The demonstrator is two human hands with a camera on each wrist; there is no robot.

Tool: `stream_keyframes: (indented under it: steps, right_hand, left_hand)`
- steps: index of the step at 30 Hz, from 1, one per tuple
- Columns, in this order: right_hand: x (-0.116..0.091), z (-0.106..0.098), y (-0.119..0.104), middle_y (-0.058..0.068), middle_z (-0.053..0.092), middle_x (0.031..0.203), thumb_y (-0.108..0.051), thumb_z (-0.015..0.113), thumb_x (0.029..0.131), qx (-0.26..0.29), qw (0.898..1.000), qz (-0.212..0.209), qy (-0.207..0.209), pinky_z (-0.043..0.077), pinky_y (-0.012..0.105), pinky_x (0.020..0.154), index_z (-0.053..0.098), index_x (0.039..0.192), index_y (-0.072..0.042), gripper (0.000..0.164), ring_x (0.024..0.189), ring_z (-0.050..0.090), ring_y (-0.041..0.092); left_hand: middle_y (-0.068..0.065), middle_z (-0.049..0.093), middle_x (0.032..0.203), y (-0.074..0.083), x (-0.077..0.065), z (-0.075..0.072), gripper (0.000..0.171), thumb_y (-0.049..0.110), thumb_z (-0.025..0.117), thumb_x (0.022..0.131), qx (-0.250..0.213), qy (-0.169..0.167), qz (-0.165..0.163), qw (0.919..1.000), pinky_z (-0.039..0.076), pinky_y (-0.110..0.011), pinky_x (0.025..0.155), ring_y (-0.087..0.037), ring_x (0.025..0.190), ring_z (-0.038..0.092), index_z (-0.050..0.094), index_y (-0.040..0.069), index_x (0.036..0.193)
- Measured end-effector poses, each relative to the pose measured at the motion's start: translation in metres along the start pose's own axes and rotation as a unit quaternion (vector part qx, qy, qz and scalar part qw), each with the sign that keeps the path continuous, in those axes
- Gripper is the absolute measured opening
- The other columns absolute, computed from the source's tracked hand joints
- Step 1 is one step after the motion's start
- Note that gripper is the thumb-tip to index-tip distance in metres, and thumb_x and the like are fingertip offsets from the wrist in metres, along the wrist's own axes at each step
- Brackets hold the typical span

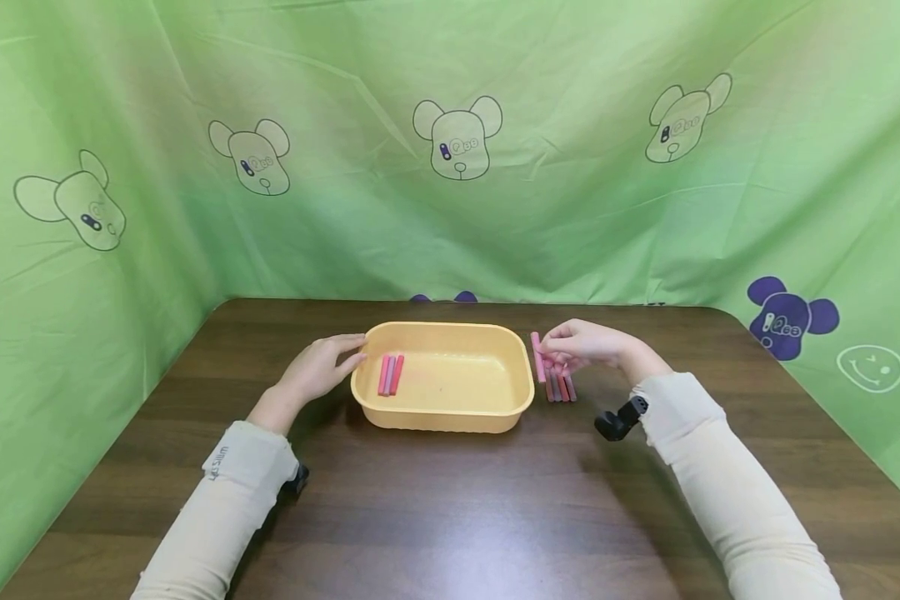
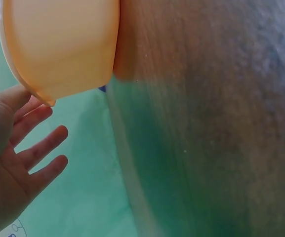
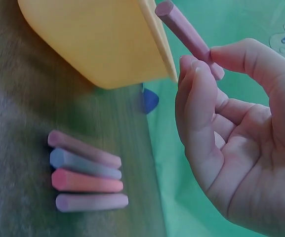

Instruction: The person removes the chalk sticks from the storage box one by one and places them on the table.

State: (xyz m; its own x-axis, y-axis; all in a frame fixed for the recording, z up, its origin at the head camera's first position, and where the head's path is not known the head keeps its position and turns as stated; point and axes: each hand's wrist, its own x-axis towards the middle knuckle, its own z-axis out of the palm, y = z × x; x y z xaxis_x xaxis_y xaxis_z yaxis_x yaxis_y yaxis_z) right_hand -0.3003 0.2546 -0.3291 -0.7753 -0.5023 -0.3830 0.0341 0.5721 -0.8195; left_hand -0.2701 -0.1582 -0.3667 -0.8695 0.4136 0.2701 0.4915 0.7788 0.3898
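Observation:
My right hand (image 1: 581,343) pinches a pink chalk stick (image 3: 184,30) between thumb and fingertips, raised just off the right end of a yellow plastic basin (image 1: 444,421). Below that hand, several chalk sticks (image 3: 87,181) in pink, bluish, red and lilac lie side by side on the table. Inside the basin, near its left end, three chalk sticks (image 1: 391,376) in pink, lilac and red lie in a row. At the basin's left rim is my left hand (image 1: 317,367), its thumb and forefinger touching the edge and the other fingers spread loosely.
The dark wooden table (image 1: 450,508) carries the basin near its far edge. Behind it hangs a green cloth (image 1: 345,233) printed with bear heads. A black wrist camera (image 1: 619,419) is strapped below the right sleeve.

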Motion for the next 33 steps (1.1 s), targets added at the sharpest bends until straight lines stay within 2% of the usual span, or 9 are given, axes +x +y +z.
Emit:
stream_keyframes:
  steps: [8,18,27,33]
  right_hand:
    - [-0.011,-0.007,0.015,-0.004,0.054,0.068,-0.021,0.05,0.094,0.005,1.0,0.0,0.016,0.055,0.023,0.068,0.055,0.084,-0.007,0.018,0.066,0.058,0.006]
    - [-0.023,-0.019,0.039,-0.001,0.061,0.077,-0.018,0.046,0.095,0.033,0.999,0.015,0.039,0.055,0.021,0.066,0.057,0.096,-0.003,0.018,0.066,0.058,0.005]
    - [-0.029,-0.026,0.057,-0.002,0.061,0.08,-0.018,0.045,0.096,0.05,0.997,0.038,0.034,0.053,0.019,0.065,0.055,0.098,-0.004,0.017,0.067,0.057,0.004]
    - [-0.026,-0.027,0.07,-0.003,0.061,0.08,-0.017,0.046,0.096,0.057,0.997,0.05,0.032,0.053,0.018,0.065,0.056,0.094,-0.007,0.015,0.066,0.057,0.003]
  left_hand:
    - [-0.015,0.058,0.13,0.0,0.0,0.0,0.038,0.022,0.057,0.093,0.002,0.0,0.0,1.0,0.042,-0.047,0.104,-0.031,0.123,0.053,0.058,0.003,0.126]
    - [-0.015,0.058,0.131,0.0,-0.001,-0.001,0.039,0.022,0.056,0.094,-0.003,-0.002,0.004,1.0,0.042,-0.046,0.104,-0.031,0.123,0.053,0.058,0.002,0.127]
    - [-0.016,0.058,0.13,-0.001,0.0,-0.002,0.038,0.021,0.057,0.093,-0.005,0.0,0.004,1.0,0.042,-0.046,0.104,-0.032,0.123,0.053,0.058,0.002,0.126]
    - [-0.015,0.057,0.131,-0.002,0.0,-0.001,0.039,0.022,0.057,0.093,-0.009,-0.005,-0.001,0.9999,0.042,-0.046,0.104,-0.031,0.124,0.052,0.058,0.003,0.127]
